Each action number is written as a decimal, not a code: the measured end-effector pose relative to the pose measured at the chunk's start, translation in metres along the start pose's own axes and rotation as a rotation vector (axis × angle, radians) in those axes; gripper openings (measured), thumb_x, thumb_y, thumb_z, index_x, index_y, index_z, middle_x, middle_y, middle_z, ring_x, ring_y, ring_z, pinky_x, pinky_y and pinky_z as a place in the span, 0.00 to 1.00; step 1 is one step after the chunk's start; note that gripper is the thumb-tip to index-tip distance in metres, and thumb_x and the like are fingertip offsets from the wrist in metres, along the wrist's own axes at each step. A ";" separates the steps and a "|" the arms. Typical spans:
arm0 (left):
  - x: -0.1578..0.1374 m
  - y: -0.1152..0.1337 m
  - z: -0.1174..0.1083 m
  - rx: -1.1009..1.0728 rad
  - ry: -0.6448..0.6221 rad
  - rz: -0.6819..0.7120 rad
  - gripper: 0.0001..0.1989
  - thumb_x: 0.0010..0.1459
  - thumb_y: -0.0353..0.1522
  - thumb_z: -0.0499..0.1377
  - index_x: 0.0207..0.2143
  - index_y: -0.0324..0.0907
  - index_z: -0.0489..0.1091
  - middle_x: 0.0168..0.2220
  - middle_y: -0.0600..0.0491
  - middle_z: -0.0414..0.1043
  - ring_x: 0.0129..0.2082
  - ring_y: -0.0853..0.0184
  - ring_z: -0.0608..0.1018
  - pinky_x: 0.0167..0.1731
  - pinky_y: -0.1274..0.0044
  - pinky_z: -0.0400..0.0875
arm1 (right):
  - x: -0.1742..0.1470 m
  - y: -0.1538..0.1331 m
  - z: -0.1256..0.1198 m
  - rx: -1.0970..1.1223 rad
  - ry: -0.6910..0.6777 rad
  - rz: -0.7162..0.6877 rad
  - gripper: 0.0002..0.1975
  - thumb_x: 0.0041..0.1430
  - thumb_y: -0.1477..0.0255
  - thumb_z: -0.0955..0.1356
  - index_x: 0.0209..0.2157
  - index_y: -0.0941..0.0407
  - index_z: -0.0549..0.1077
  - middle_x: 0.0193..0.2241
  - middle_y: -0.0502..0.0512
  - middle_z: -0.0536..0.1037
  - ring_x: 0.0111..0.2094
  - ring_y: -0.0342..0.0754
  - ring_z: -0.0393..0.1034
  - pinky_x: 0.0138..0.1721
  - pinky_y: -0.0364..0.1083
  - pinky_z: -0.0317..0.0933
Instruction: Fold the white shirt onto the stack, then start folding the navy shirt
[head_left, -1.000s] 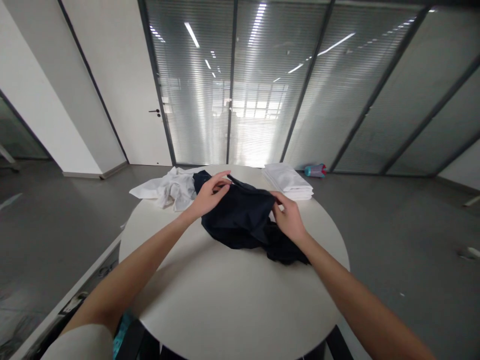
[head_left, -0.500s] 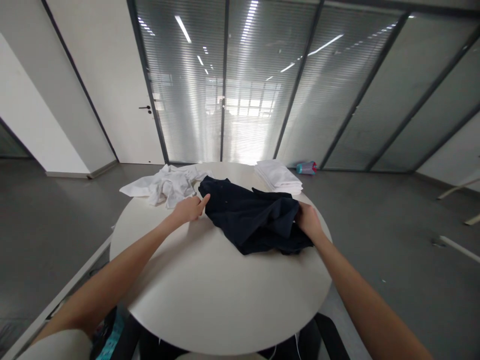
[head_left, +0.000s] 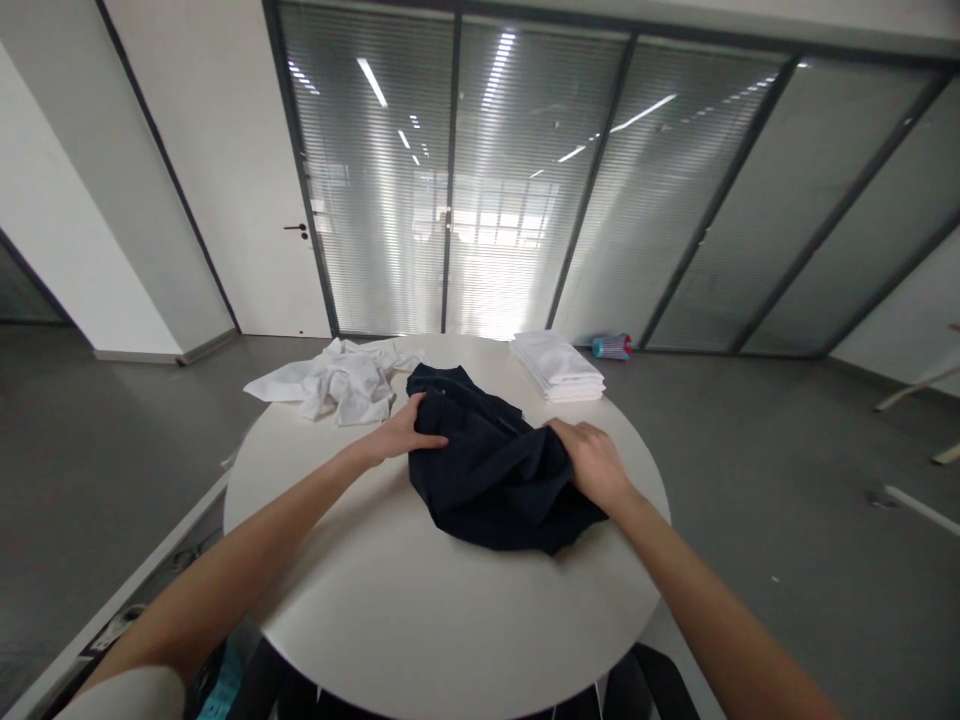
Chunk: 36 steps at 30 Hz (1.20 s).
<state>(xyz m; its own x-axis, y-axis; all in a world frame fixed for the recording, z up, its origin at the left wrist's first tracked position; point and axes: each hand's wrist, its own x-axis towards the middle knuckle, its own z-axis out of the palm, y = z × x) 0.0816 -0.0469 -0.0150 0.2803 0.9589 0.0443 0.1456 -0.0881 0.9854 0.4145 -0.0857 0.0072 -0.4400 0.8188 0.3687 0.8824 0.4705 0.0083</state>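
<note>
White stack [head_left: 559, 367], crumpled cloth [head_left: 345, 382] beyond navy garment [head_left: 495, 485]

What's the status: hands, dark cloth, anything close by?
Left hand, right hand both on dark cloth. Cloth rumpled on table. Near far edge: crumpled white cloth, folded white stack.

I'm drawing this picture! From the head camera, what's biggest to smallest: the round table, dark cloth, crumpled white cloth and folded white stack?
1. Round table
2. Dark cloth
3. Crumpled white cloth
4. Folded white stack
</note>
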 end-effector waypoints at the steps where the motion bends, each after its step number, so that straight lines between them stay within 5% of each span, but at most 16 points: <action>1: 0.002 0.010 -0.010 -0.016 0.064 -0.053 0.47 0.40 0.38 0.76 0.59 0.44 0.58 0.52 0.43 0.73 0.52 0.53 0.76 0.53 0.62 0.71 | 0.002 -0.001 -0.008 -0.056 0.061 0.042 0.15 0.56 0.81 0.61 0.41 0.57 0.74 0.31 0.59 0.79 0.34 0.54 0.72 0.37 0.47 0.59; 3: 0.008 0.034 -0.030 -0.159 0.163 -0.082 0.42 0.44 0.38 0.74 0.59 0.42 0.58 0.44 0.45 0.76 0.44 0.58 0.80 0.46 0.65 0.75 | 0.007 -0.002 -0.026 -0.145 0.176 0.136 0.18 0.55 0.82 0.62 0.45 0.58 0.74 0.32 0.60 0.80 0.35 0.56 0.73 0.36 0.46 0.58; 6: 0.022 0.065 -0.058 -0.378 0.271 0.096 0.38 0.50 0.31 0.70 0.59 0.41 0.56 0.39 0.50 0.77 0.40 0.66 0.80 0.44 0.72 0.73 | 0.009 -0.009 -0.049 -0.232 0.195 0.275 0.20 0.55 0.82 0.62 0.47 0.57 0.74 0.34 0.61 0.80 0.36 0.58 0.75 0.34 0.47 0.58; 9: 0.030 0.073 -0.076 -0.281 0.377 0.195 0.34 0.53 0.26 0.67 0.60 0.42 0.57 0.40 0.52 0.75 0.43 0.69 0.78 0.47 0.74 0.70 | 0.004 -0.019 -0.055 -0.306 -0.051 0.315 0.14 0.59 0.80 0.63 0.44 0.56 0.75 0.34 0.63 0.80 0.35 0.59 0.76 0.31 0.47 0.58; 12: 0.020 0.062 -0.080 -0.063 0.402 0.133 0.23 0.50 0.30 0.69 0.49 0.37 0.70 0.36 0.49 0.75 0.38 0.66 0.77 0.41 0.73 0.70 | -0.009 -0.018 -0.040 -0.356 -0.331 0.254 0.12 0.62 0.80 0.62 0.40 0.58 0.77 0.36 0.66 0.80 0.37 0.60 0.78 0.32 0.47 0.59; 14: 0.003 0.050 -0.074 0.075 0.227 -0.003 0.19 0.51 0.40 0.69 0.38 0.34 0.74 0.32 0.46 0.76 0.32 0.63 0.78 0.34 0.71 0.71 | -0.017 -0.011 -0.025 -0.364 -0.451 0.240 0.15 0.62 0.82 0.60 0.39 0.59 0.77 0.37 0.67 0.80 0.40 0.60 0.78 0.34 0.47 0.61; 16: -0.018 0.037 -0.058 0.229 -0.050 -0.174 0.28 0.52 0.52 0.65 0.35 0.33 0.75 0.31 0.43 0.77 0.30 0.59 0.79 0.30 0.71 0.71 | -0.023 -0.005 -0.011 -0.355 -0.505 0.216 0.17 0.63 0.84 0.58 0.41 0.61 0.77 0.39 0.68 0.79 0.41 0.60 0.77 0.35 0.48 0.62; 19: -0.045 0.015 -0.020 0.282 -0.321 -0.237 0.39 0.50 0.53 0.65 0.55 0.34 0.69 0.41 0.40 0.78 0.38 0.57 0.80 0.33 0.71 0.73 | -0.026 -0.005 0.002 -0.333 -0.393 0.104 0.23 0.61 0.87 0.58 0.54 0.61 0.71 0.43 0.67 0.78 0.42 0.58 0.77 0.38 0.49 0.63; 21: -0.054 -0.001 0.010 0.200 -0.335 -0.151 0.52 0.48 0.48 0.69 0.68 0.38 0.49 0.47 0.39 0.76 0.42 0.57 0.79 0.39 0.68 0.74 | -0.026 -0.013 0.007 -0.266 -0.281 0.024 0.29 0.58 0.88 0.59 0.60 0.59 0.65 0.47 0.66 0.77 0.43 0.56 0.76 0.41 0.48 0.63; 24: -0.052 -0.018 0.042 0.113 -0.258 0.016 0.59 0.46 0.39 0.70 0.70 0.41 0.36 0.54 0.38 0.70 0.48 0.55 0.77 0.48 0.63 0.72 | -0.026 -0.029 0.011 -0.070 -0.210 -0.023 0.30 0.55 0.86 0.62 0.59 0.56 0.67 0.50 0.61 0.77 0.45 0.54 0.76 0.43 0.46 0.65; 27: -0.040 -0.020 0.041 0.175 -0.132 0.211 0.47 0.43 0.30 0.66 0.65 0.39 0.49 0.58 0.40 0.67 0.56 0.53 0.72 0.56 0.61 0.67 | -0.029 -0.031 0.006 0.126 -0.094 0.021 0.28 0.54 0.84 0.62 0.56 0.53 0.70 0.51 0.56 0.78 0.48 0.53 0.75 0.45 0.46 0.66; 32: -0.028 0.012 -0.021 0.460 0.255 0.355 0.31 0.42 0.27 0.57 0.54 0.39 0.67 0.51 0.47 0.73 0.51 0.55 0.74 0.56 0.63 0.67 | -0.034 0.011 -0.016 0.330 0.268 0.232 0.27 0.51 0.81 0.61 0.51 0.51 0.74 0.48 0.53 0.80 0.50 0.54 0.75 0.50 0.49 0.66; 36: -0.033 0.045 -0.063 0.505 0.449 0.306 0.21 0.45 0.32 0.59 0.45 0.40 0.74 0.38 0.51 0.77 0.38 0.59 0.78 0.41 0.70 0.74 | -0.035 0.030 -0.024 0.400 0.230 0.273 0.28 0.47 0.82 0.61 0.49 0.55 0.76 0.47 0.57 0.80 0.51 0.56 0.74 0.54 0.52 0.64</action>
<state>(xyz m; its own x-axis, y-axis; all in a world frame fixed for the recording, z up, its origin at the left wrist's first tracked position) 0.0189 -0.0655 0.0379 -0.0211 0.8798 0.4748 0.5722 -0.3788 0.7274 0.4601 -0.1082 0.0174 -0.1155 0.8568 0.5026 0.8074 0.3757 -0.4549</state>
